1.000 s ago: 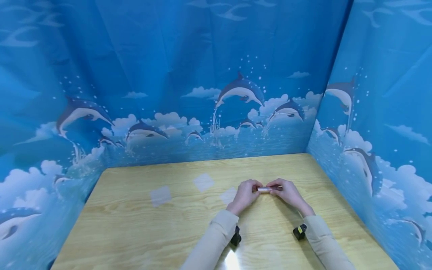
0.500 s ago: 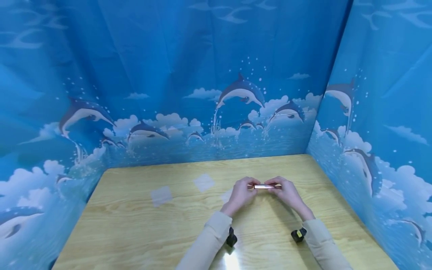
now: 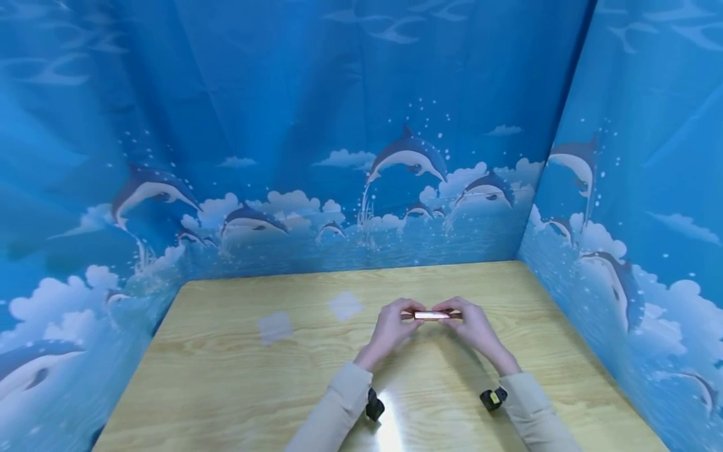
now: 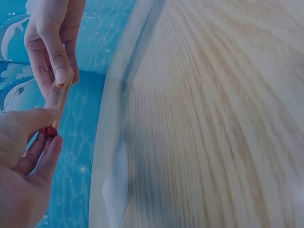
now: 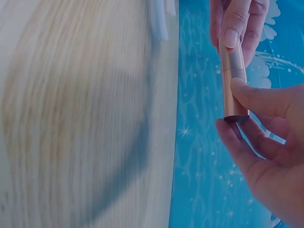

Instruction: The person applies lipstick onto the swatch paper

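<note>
Between the two hands is a slim rose-gold lipstick tube (image 3: pixel 432 315), held level above the table. My left hand (image 3: pixel 388 328) pinches one end between thumb and fingers; a red disc (image 4: pixel 48 130) marks that end in the left wrist view. At the other end, the thumb and fingers of my right hand (image 3: pixel 476 328) grip the tube. A thin seam runs around the tube's middle in the right wrist view, and the dark flat end (image 5: pixel 236 118) there sits at the right fingers. The tube appears closed, with both parts in line.
Two pale square patches (image 3: pixel 275 328) (image 3: pixel 346 306) lie on the wood-grain table (image 3: pixel 237 383), left of the hands. Blue dolphin-print curtains (image 3: pixel 316 125) rise behind and at the sides. Black wrist cameras (image 3: pixel 374 405) (image 3: pixel 494 398) hang by both sleeves.
Both hands and the lipstick tube have shifted a little to the left. The left hand now covers a third pale patch that showed earlier.
</note>
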The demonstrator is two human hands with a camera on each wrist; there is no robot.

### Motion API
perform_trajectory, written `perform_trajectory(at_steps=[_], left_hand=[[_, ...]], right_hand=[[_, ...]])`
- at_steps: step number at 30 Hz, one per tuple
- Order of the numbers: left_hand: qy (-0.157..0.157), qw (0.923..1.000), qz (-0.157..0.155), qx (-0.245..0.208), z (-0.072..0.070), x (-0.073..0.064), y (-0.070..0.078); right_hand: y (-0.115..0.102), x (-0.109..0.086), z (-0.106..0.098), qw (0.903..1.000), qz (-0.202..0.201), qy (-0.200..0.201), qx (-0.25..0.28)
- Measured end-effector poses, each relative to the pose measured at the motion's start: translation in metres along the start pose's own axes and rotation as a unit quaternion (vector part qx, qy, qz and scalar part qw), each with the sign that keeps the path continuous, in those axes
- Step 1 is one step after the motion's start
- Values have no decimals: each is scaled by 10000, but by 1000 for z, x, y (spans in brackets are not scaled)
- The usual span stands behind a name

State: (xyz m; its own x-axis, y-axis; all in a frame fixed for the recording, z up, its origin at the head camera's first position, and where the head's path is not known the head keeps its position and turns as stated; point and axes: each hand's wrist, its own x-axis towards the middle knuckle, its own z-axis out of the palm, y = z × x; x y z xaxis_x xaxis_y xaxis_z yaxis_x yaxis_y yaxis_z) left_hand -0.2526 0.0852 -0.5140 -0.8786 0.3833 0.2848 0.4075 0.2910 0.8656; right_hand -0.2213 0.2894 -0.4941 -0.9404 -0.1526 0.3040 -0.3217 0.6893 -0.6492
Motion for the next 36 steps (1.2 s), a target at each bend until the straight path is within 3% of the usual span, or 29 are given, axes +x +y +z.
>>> perform_trajectory(at_steps=[25,36], left_hand=[[234,9995,-23,-208,-49,-33,-1],[383,9992,-66,87,-69,-49,-2]], right_hand=[[-40,3,32,9986,-192,-127,477],[-57,5,45,9963,-455,-222,697]])
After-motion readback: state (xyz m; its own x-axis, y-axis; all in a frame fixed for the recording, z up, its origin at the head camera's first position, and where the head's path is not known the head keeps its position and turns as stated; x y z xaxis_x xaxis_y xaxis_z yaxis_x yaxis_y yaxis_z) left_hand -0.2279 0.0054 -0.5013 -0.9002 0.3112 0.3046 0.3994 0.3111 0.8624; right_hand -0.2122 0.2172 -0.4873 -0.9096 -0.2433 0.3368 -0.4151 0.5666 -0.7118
